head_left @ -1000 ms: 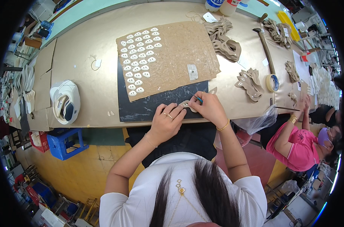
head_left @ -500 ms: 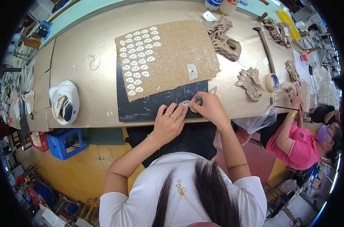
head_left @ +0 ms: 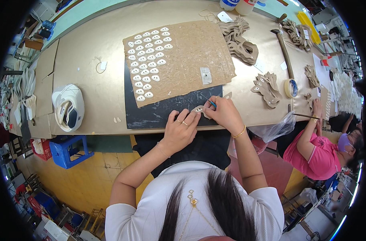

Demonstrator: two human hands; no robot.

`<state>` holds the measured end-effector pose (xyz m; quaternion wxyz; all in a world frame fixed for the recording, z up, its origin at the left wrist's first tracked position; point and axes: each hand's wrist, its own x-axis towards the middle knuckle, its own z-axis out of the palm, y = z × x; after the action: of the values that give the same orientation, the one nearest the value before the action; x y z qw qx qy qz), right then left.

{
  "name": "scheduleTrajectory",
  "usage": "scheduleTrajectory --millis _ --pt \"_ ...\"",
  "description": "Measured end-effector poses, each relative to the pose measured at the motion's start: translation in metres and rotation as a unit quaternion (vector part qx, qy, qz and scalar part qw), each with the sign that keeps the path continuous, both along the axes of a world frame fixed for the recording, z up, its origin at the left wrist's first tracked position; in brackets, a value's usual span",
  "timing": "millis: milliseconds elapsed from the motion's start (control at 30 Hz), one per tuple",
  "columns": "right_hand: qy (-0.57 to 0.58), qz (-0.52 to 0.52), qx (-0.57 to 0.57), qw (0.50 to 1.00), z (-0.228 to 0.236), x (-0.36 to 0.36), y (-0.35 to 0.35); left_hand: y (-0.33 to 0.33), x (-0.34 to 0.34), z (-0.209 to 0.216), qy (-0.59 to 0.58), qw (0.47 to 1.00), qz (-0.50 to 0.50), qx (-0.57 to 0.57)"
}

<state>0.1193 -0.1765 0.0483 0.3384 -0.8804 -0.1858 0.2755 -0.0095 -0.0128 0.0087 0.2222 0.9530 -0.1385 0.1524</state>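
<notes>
At the front edge of the dark board (head_left: 144, 116), a wavy beige cut-out piece (head_left: 206, 113) bears a small white patch with two dark holes. My left hand (head_left: 181, 128) has its fingertips closed on the left end of that piece. My right hand (head_left: 225, 113) grips a thin blue-handled tool (head_left: 212, 103), its slim dark tip angled up and left over the board. Its fingers also rest at the piece's right part and hide some of it. On the brown sheet (head_left: 187, 52) beyond lie rows of white two-holed patches (head_left: 152, 64).
Beige cut pieces (head_left: 267, 90) lie to the right, with larger stacks (head_left: 241, 44) behind. A hammer (head_left: 284, 52) and a tape roll (head_left: 290, 87) lie farther right. A white shoe (head_left: 67, 107) stands left. A co-worker in pink (head_left: 315, 154) sits at the right.
The blue tool's tip now shows, tilted up and left above the board. My left hand holds nearly the same place. The co-worker's hands have come down lower.
</notes>
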Motion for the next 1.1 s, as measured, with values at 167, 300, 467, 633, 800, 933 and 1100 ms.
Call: scheduleTrajectory --millis 167,300,467,633,800,933,1100 --pt "-0.008 0.009 -0.005 1.000 0.000 0.001 0.000 0.002 0.000 0.000 0.004 1.000 -0.011 0.015" --pt "-0.033 0.030 -0.023 0.999 -0.001 0.004 0.002 0.001 -0.002 -0.005 -0.003 1.000 -0.007 0.023" --pt "-0.093 0.052 -0.071 0.992 0.003 0.008 0.006 0.001 -0.003 -0.010 -0.020 0.999 -0.009 0.033" --pt "-0.050 0.072 -0.094 0.992 0.009 0.019 0.009 -0.001 -0.003 -0.003 -0.003 1.000 0.000 0.012" --pt "-0.052 0.073 -0.083 0.992 0.006 0.020 0.008 -0.011 -0.003 0.001 -0.002 1.000 0.028 0.013" --pt "-0.032 0.076 -0.087 0.993 0.009 0.023 0.010 -0.014 -0.002 0.007 0.008 0.999 0.036 0.026" --pt "0.004 0.002 -0.015 1.000 0.007 0.022 0.013 -0.014 0.000 0.010 0.022 0.999 0.032 0.026"
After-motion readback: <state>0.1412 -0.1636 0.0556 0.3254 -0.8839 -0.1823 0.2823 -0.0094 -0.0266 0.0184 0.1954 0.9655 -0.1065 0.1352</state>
